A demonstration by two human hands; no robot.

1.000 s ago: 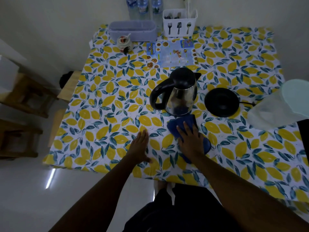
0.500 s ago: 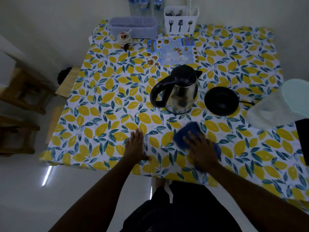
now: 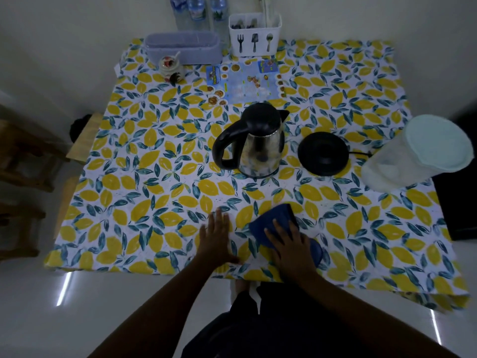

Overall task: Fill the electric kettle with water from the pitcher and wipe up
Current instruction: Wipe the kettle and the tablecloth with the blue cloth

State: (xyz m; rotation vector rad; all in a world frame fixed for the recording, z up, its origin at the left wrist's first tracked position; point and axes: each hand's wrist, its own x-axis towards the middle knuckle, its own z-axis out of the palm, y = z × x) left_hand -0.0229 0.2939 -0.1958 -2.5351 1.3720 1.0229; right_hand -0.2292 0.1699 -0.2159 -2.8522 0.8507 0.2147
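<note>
Much of the blue cloth (image 3: 277, 220) lay hidden under my right hand (image 3: 290, 245), so I could make out only its far corner poking out past my fingertips and a rounded bit at my wrist side; whether it was folded or bunched I could not tell. That hand was spread flat, palm down, pressing the cloth to the lemon-print tablecloth (image 3: 154, 177) rather than gripping it. My left hand (image 3: 216, 239) rested just beside it, also flat and open, fingers spread on the bare tablecloth, holding nothing. The cloth's long axis ran from my wrist away and slightly leftward. Beyond my fingertips, well apart from the cloth, stood the electric kettle (image 3: 258, 146), upright, lid shut, its black handle turned to my left and its spout pointing away to the right; its steel body was shiny, with a black lid. To its right sat its round black base (image 3: 322, 153), the cord partly hidden behind the translucent pitcher (image 3: 413, 156), which looked tilted by the wide lens and wore a pale lid.
</note>
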